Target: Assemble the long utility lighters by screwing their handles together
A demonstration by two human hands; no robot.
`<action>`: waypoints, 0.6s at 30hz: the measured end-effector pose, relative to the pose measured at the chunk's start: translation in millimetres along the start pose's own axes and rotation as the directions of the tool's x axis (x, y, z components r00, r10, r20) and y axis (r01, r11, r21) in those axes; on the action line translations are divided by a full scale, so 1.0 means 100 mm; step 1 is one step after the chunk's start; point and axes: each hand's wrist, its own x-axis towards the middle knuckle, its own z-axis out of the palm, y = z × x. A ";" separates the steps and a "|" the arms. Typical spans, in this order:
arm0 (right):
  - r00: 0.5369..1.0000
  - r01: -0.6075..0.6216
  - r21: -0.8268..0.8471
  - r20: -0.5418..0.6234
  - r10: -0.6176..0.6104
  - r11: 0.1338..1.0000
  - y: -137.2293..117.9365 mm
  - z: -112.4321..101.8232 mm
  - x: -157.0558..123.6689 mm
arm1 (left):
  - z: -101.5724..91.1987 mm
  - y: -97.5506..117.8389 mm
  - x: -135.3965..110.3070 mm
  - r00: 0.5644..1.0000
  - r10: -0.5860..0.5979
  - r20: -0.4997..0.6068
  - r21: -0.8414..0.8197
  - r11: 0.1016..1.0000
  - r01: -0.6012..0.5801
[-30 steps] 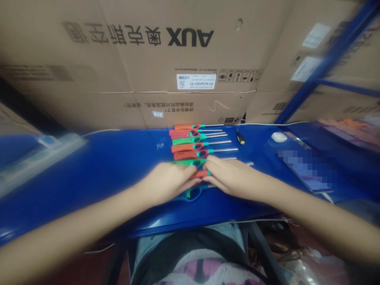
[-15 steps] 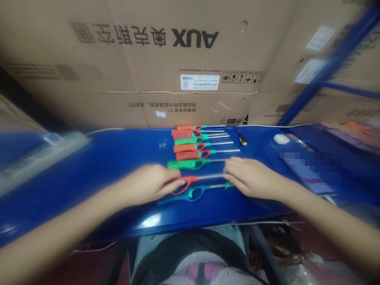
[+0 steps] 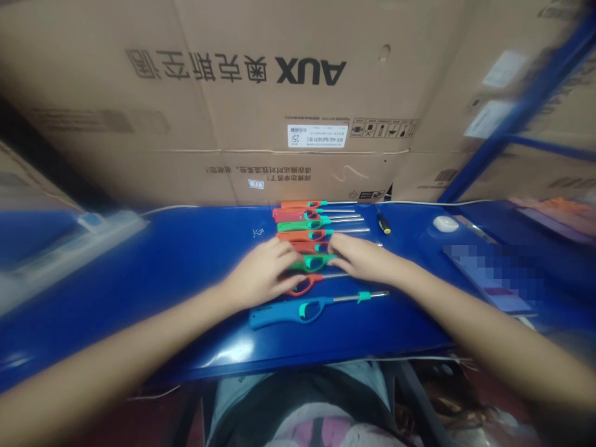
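Several long-nosed lighters lie in a row, handles to the left and metal nozzles to the right. My left hand (image 3: 263,273) curls over the handle end of a green lighter (image 3: 313,263), its thumb by an orange-red lighter (image 3: 305,285). From the other side, my right hand (image 3: 365,256) closes around the front of the same green lighter, hiding part of its nozzle. Nearest me rests a blue lighter (image 3: 284,313) with a teal piece (image 3: 364,297) on its nozzle. Beyond my hands are an orange lighter (image 3: 298,236) and another green lighter (image 3: 298,226).
A cardboard sheet (image 3: 233,124) stands behind the blue table (image 3: 200,248). To the right lie a small screwdriver (image 3: 383,223), a white mouse-like object (image 3: 446,223) and a phone-like slab (image 3: 493,288). A blurred pale strip (image 3: 102,236) lies left.
Both hands have moved away from me, off the orange-red lighter to the green one behind it. My right hand has also shifted left, uncovering the blue lighter's nozzle tip.
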 end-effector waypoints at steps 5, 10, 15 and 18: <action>0.980 0.156 -0.063 -0.113 -0.162 0.986 -0.21 -0.11 -0.12 | -0.12 0.12 0.06 0.998 -0.012 0.067 0.152 0.988 0.001; 0.984 0.176 -0.258 0.054 -0.167 0.950 -0.49 -0.16 -0.26 | -0.20 0.30 0.09 0.963 -0.079 0.258 0.172 0.985 0.035; 0.977 0.213 -0.292 0.070 -0.201 0.933 -0.55 -0.08 -0.41 | -0.34 0.41 0.03 0.945 -0.023 0.327 0.046 0.999 0.008; 0.956 0.278 -0.301 -0.008 -0.294 0.912 -0.57 -0.01 -0.50 | -0.41 0.49 -0.02 0.928 -0.032 0.370 -0.009 0.999 0.038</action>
